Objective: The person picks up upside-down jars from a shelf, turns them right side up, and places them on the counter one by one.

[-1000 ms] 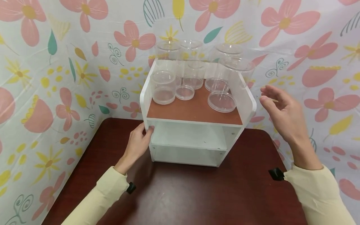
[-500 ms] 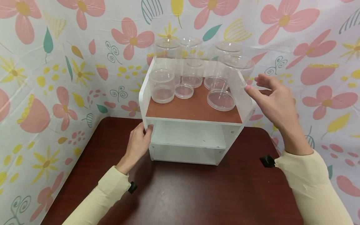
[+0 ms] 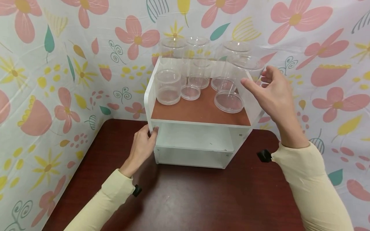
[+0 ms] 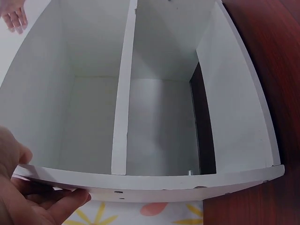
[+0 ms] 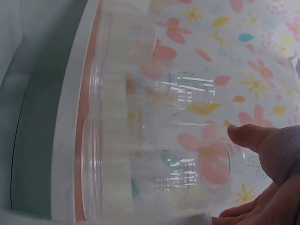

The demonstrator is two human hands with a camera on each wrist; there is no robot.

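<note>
A small white shelf unit [image 3: 192, 134] with a brown top board stands on the table. My left hand [image 3: 142, 143] grips its left side panel, thumb at the front edge; in the left wrist view the fingers [image 4: 70, 205] lie along the panel's outer face. My right hand [image 3: 274, 96] is spread around the upper end of a tall clear jar [image 3: 229, 102] at the top board's front right. In the right wrist view the thumb [image 5: 248, 136] is beside that jar's top, apparently apart from it. The other fingers are partly hidden.
Several more clear jars, including a short jar [image 3: 168, 91] at front left, stand on the top board. The right side panel [image 3: 254, 107] rises beside the right hand. Under the unit is a dark red table [image 3: 185, 195]; a flower-patterned cloth [image 3: 95, 64] hangs behind.
My right hand has moved left, from beyond the unit's right side to the rim of the tall jar. The left hand keeps its grip on the side panel.
</note>
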